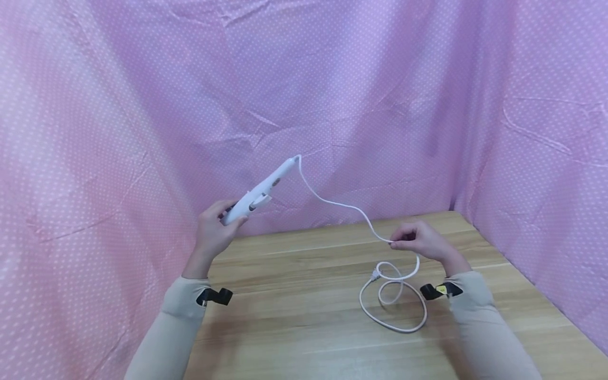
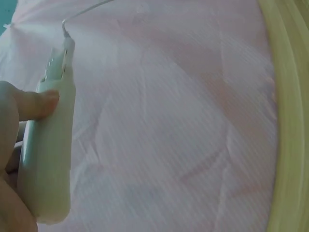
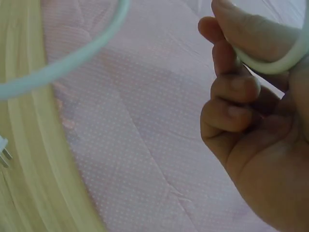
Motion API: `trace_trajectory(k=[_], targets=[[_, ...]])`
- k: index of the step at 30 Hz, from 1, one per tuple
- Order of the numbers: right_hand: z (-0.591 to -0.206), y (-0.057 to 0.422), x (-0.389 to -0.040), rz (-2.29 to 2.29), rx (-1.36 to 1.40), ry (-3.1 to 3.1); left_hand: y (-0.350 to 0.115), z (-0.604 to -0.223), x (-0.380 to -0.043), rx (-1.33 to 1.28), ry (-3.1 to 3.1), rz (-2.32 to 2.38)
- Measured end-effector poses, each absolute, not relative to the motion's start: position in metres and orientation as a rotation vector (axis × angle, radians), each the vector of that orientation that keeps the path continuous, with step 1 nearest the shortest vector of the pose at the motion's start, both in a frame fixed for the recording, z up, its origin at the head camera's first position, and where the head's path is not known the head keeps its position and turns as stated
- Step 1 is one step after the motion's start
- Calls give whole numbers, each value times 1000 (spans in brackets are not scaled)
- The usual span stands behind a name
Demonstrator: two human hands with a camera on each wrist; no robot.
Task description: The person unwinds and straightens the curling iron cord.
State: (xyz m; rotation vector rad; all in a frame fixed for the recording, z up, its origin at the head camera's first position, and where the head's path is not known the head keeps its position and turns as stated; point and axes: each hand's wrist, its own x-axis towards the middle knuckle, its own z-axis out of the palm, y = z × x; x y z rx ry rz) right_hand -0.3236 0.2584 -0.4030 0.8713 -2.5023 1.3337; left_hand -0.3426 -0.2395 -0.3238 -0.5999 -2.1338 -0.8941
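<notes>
In the head view my left hand (image 1: 212,232) grips the thick end of a long white corded appliance (image 1: 266,186), which looks like a hair curler. It is tilted up to the right above the table, its cord end highest. A small lever sticks out from its side. The left wrist view shows my thumb (image 2: 46,104) pressed on the white body (image 2: 50,154). My right hand (image 1: 423,243) pinches the white cord (image 1: 342,203) between thumb and fingers. Beyond this hand the cord hangs down in loops (image 1: 399,331), with a two-pin plug (image 1: 375,275) among them.
A wooden table (image 1: 304,327) lies below both hands. Pink dotted cloth (image 1: 332,95) hangs behind it and along both sides. Each sleeve carries a black wrist camera, one on the left (image 1: 220,296) and one on the right (image 1: 432,291).
</notes>
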Motion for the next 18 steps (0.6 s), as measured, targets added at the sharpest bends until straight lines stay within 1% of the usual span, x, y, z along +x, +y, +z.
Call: trace_trajectory(k=[5, 10, 14, 18], targets=[[-395, 279, -315, 1374, 804, -2514, -259, -349, -354, -502, -2200, -647], [-383, 300, -310, 1232, 710, -2533, -280, -376, -355, -477, -2293, -435], [-379, 311, -309, 1179, 695, -2548, -287, -393, -353, -435, -2314, -427], [-384, 323, -310, 1040, 696, -2572, -293, -409, -352, -261, -2355, -506]])
